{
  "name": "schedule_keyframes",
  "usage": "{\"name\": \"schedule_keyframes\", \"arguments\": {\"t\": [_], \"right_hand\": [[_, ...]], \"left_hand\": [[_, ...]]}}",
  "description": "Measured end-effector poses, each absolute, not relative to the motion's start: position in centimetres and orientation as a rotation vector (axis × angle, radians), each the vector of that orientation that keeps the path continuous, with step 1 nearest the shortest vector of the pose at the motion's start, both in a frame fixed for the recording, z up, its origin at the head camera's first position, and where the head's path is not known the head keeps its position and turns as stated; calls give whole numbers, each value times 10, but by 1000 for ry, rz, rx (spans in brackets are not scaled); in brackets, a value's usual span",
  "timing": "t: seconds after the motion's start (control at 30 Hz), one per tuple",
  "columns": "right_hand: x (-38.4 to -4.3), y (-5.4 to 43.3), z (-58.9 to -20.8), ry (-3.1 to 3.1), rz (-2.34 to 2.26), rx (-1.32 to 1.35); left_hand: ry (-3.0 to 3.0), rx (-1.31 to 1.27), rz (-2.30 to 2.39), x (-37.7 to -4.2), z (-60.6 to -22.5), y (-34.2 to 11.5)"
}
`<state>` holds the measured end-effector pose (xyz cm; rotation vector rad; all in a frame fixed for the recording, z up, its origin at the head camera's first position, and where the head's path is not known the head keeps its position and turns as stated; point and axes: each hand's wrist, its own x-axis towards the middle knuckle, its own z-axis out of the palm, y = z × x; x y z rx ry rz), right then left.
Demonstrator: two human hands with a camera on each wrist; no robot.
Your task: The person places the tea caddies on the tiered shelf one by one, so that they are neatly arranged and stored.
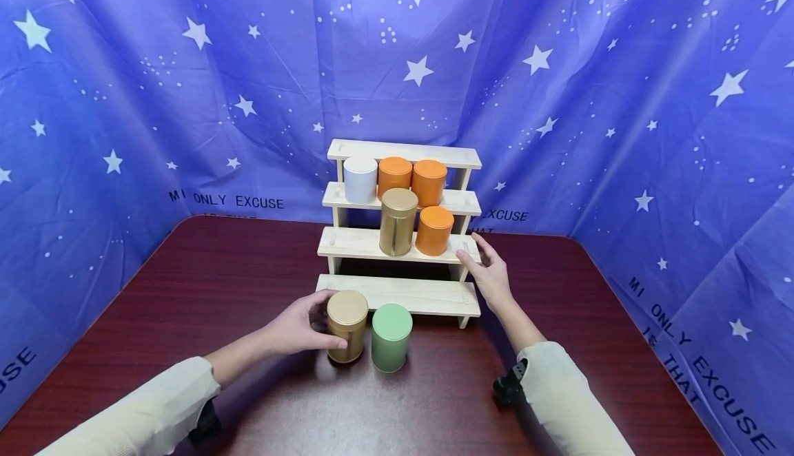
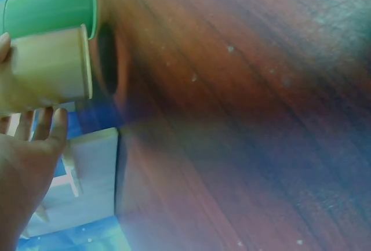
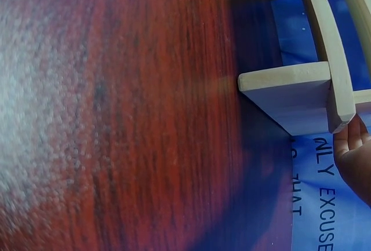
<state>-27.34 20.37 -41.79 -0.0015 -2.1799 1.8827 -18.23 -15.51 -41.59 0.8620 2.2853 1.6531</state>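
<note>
On the left, my left hand (image 1: 302, 325) grips a gold canister (image 1: 349, 328), thumb on the near side and fingers round the back. The left wrist view shows this canister (image 2: 49, 68) beside a green canister (image 2: 52, 10); whether its base touches the table cannot be told. The green canister (image 1: 391, 339) stands upright just right of it, before the stepped wooden stand (image 1: 397, 295). My right hand (image 1: 490, 275) holds the stand's right end at the second step, thumb on top. In the right wrist view, its fingers (image 3: 351, 141) lie against the end of a step.
A second gold canister (image 1: 398, 225) and an orange canister (image 1: 434, 231) stand on the second step. A white canister (image 1: 360, 182) and two orange canisters (image 1: 395, 175) occupy the step above. Behind the dark red table (image 1: 205, 291) hangs a blue star-patterned cloth (image 1: 260, 63).
</note>
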Motion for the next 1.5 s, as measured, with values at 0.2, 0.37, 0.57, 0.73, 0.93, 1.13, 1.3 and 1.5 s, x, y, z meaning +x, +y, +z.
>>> {"name": "schedule_keyframes", "arguments": {"t": [0.2, 0.37, 0.57, 0.73, 0.93, 1.13, 1.3, 1.5], "right_hand": [[-273, 203, -419, -2174, 1886, -10], [-273, 203, -418, -2171, 1875, -13], [-272, 202, -416, -2182, 1876, -17], [-271, 201, -416, -2193, 1878, -14], [-272, 202, -417, -2175, 1899, -2], [-273, 201, -417, -2176, 1889, -15], [-274, 201, -418, -2180, 1880, -21], [-274, 203, -419, -2181, 1871, -15]], "left_hand": [[2293, 861, 1618, -182, -407, -158], [2311, 862, 1633, -184, -402, -161], [2313, 830, 1665, -185, -394, -164], [2337, 805, 1678, -188, -386, -167], [2398, 791, 1684, -194, -377, -171], [2424, 761, 1697, -201, -367, -175], [2491, 760, 1676, -204, -359, -178], [2463, 771, 1758, -210, -352, -179]]}}
